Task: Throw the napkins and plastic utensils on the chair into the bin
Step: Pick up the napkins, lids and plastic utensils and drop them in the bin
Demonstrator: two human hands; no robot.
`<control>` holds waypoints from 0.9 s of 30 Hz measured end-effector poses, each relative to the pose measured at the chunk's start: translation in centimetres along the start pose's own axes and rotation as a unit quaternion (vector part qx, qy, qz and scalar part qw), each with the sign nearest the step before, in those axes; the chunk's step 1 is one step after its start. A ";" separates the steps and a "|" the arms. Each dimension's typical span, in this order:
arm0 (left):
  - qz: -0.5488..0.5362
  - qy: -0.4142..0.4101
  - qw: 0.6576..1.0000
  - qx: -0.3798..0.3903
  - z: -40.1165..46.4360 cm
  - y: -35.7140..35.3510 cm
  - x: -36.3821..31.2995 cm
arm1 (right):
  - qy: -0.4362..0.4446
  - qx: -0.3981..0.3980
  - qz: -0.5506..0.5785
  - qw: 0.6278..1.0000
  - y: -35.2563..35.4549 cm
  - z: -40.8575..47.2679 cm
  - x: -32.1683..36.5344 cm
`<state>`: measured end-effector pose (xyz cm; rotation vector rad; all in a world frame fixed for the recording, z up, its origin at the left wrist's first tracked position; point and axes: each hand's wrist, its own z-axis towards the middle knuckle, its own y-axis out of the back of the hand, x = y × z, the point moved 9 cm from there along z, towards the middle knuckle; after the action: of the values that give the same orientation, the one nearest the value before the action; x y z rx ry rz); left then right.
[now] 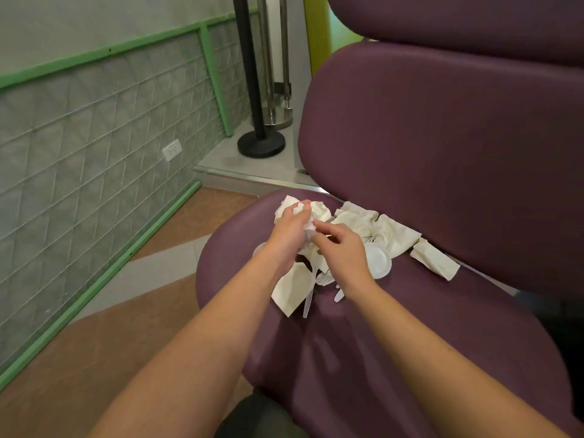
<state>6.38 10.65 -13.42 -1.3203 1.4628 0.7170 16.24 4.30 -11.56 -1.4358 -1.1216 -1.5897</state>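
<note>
White napkins and plastic utensils lie scattered on the purple chair seat [410, 327]. My left hand [289, 230] grips a wad of crumpled napkins [308, 213] near the seat's far edge. Close beside it, my right hand [341, 248] hovers over the pile with its fingers curled, pinching at the napkins next to the wad. A folded napkin [292, 290] lies under my left wrist. Beside it rest a plastic knife [308, 298] and a fork [325, 279]. A small white plastic lid [379, 260] sits to the right of my right hand. More napkins [398, 235] lie along the backrest, one [434, 259] apart at the right.
The chair's purple backrest [458, 137] rises behind the pile. A black stanchion post with a round base [260, 143] stands on a raised step to the left of the chair. A green-framed mesh wall panel [94, 153] runs along the left. No bin is in view.
</note>
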 end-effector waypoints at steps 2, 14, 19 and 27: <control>-0.046 0.034 0.998 0.014 -0.2 -1.2 0.7 | 0.007 -0.004 -0.007 1.000 0.2 -0.7 0.1; 0.034 0.058 0.988 0.136 -0.7 -7.1 1.9 | -0.007 -0.100 -0.010 0.995 7.8 1.5 -0.5; 0.045 0.031 0.997 0.054 1.3 -6.7 1.3 | -0.011 -0.058 -0.044 0.997 8.1 3.1 -1.3; 0.085 0.018 0.996 -0.030 4.8 -5.2 0.5 | -0.035 -0.115 -0.266 0.956 10.0 8.8 -3.5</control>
<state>12.71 13.58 -14.44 -1.2688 1.6088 0.8566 29.21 8.56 -13.52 -1.4180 -1.4938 -2.1114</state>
